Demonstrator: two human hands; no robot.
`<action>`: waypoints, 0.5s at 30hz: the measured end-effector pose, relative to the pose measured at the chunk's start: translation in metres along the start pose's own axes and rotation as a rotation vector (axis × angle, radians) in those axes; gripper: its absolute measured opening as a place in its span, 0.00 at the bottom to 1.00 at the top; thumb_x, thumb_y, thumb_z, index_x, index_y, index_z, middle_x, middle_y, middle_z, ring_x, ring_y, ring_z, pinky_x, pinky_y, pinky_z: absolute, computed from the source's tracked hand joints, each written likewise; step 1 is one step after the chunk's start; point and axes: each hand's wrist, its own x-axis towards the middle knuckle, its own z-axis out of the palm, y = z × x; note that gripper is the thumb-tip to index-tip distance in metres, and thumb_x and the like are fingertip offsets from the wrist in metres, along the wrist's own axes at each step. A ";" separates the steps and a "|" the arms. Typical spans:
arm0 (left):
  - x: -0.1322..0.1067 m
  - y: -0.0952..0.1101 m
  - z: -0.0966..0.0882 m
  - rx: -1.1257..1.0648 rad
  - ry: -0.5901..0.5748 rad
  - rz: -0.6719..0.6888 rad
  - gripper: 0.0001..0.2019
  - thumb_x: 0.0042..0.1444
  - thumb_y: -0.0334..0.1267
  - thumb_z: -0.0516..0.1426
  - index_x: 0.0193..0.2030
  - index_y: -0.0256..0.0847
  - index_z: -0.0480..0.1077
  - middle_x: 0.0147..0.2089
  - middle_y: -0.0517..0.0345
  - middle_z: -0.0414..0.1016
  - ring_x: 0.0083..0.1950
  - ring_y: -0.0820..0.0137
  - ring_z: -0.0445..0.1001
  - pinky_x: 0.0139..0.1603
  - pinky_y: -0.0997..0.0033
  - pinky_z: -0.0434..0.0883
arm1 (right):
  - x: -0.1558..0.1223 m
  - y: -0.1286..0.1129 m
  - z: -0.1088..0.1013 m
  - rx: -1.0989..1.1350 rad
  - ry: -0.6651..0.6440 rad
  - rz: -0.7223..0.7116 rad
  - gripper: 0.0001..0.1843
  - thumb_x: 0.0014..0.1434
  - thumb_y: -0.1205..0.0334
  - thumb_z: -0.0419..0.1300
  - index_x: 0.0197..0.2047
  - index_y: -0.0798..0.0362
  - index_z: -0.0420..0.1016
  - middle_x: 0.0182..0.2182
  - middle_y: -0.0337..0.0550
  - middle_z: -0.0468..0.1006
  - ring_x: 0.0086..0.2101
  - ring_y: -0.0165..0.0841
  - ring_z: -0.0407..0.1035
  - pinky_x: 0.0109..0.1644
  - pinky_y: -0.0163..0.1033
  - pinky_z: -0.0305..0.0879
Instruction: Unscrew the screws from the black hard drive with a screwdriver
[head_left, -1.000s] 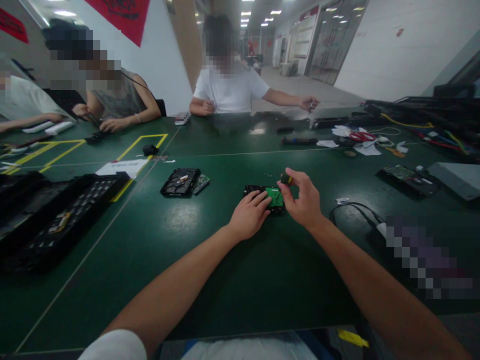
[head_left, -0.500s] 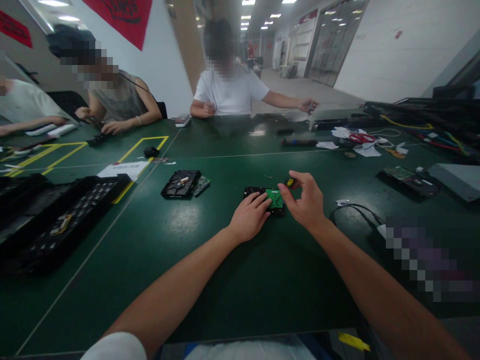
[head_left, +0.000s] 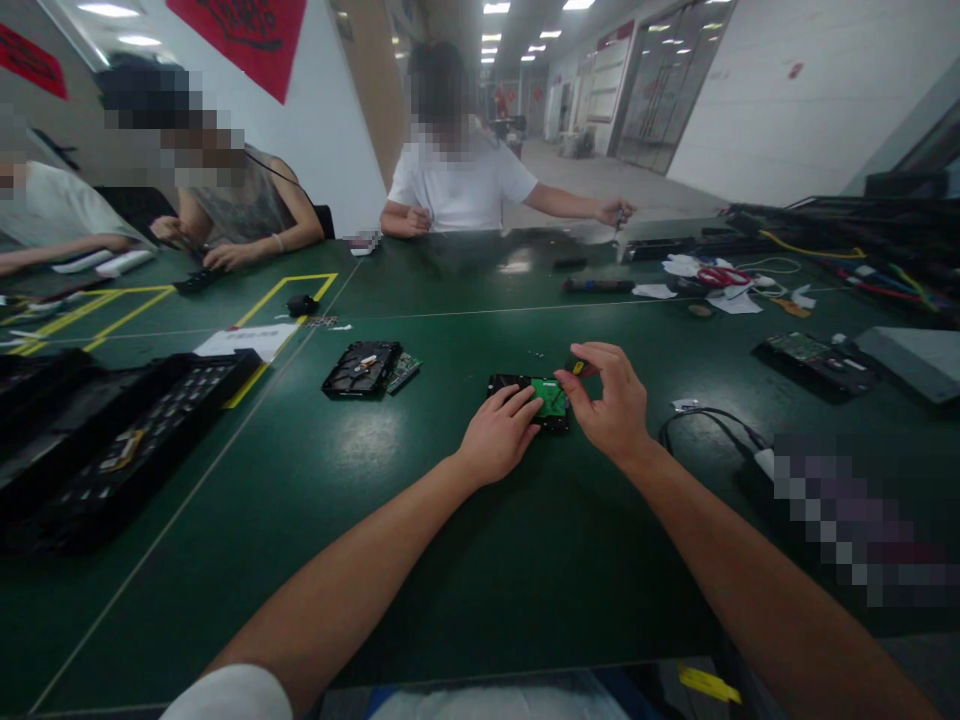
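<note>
A black hard drive (head_left: 557, 424) with a green circuit board (head_left: 549, 396) on its upper face lies on the table. Across its left part rests my left hand (head_left: 504, 428), fingers stretched out and slightly apart, the thumb by the near edge. My right hand (head_left: 611, 395) is closed, pinching a screwdriver (head_left: 578, 368) with a black and yellow handle just right of the drive. Its thin shaft points down-left to the board's right part; whether the tip sits in a screw is too small to tell. Several tiny screws (head_left: 535, 353) lie beyond the drive.
Left of my hands lie another hard drive (head_left: 362, 368) and a loose circuit board (head_left: 403, 372). Black trays (head_left: 161, 420) stand at far left. On the right are a third drive (head_left: 817, 362), a cable (head_left: 709, 411) and a grey box (head_left: 915, 358). Co-workers sit across the table.
My right hand and the screwdriver handle have shifted very slightly to the left. My left hand and the hard drive stay in place.
</note>
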 end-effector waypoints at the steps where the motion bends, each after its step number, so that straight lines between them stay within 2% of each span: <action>1: 0.000 0.000 0.000 -0.001 0.001 0.002 0.24 0.73 0.45 0.52 0.71 0.40 0.66 0.75 0.50 0.65 0.76 0.52 0.59 0.76 0.46 0.62 | 0.000 -0.001 0.000 0.018 -0.017 0.002 0.19 0.70 0.60 0.62 0.62 0.43 0.69 0.53 0.49 0.78 0.49 0.44 0.76 0.51 0.53 0.78; 6: 0.000 0.001 -0.002 -0.014 0.011 0.001 0.24 0.73 0.45 0.52 0.72 0.40 0.65 0.75 0.50 0.65 0.76 0.53 0.59 0.76 0.47 0.62 | 0.000 -0.002 0.001 0.107 -0.082 -0.004 0.22 0.73 0.63 0.55 0.67 0.43 0.64 0.60 0.51 0.75 0.55 0.45 0.74 0.54 0.55 0.77; 8: 0.000 0.001 -0.002 -0.015 0.013 -0.003 0.24 0.73 0.45 0.52 0.72 0.40 0.65 0.75 0.50 0.65 0.76 0.53 0.59 0.76 0.46 0.62 | 0.000 -0.002 0.001 0.066 -0.060 -0.013 0.22 0.71 0.61 0.58 0.66 0.42 0.66 0.57 0.52 0.74 0.55 0.47 0.72 0.52 0.56 0.77; 11: 0.000 0.000 -0.001 -0.013 0.007 -0.002 0.24 0.73 0.45 0.52 0.71 0.40 0.65 0.75 0.49 0.65 0.77 0.53 0.59 0.75 0.46 0.63 | 0.001 0.000 0.000 -0.014 -0.011 -0.009 0.22 0.68 0.59 0.64 0.63 0.42 0.69 0.49 0.49 0.73 0.49 0.45 0.72 0.49 0.55 0.77; 15: 0.000 0.000 0.000 -0.009 0.009 -0.001 0.24 0.73 0.45 0.52 0.71 0.39 0.65 0.75 0.49 0.65 0.76 0.53 0.59 0.76 0.47 0.62 | 0.002 0.001 -0.002 -0.035 0.003 -0.011 0.20 0.68 0.60 0.65 0.62 0.42 0.70 0.47 0.47 0.73 0.45 0.43 0.73 0.49 0.53 0.76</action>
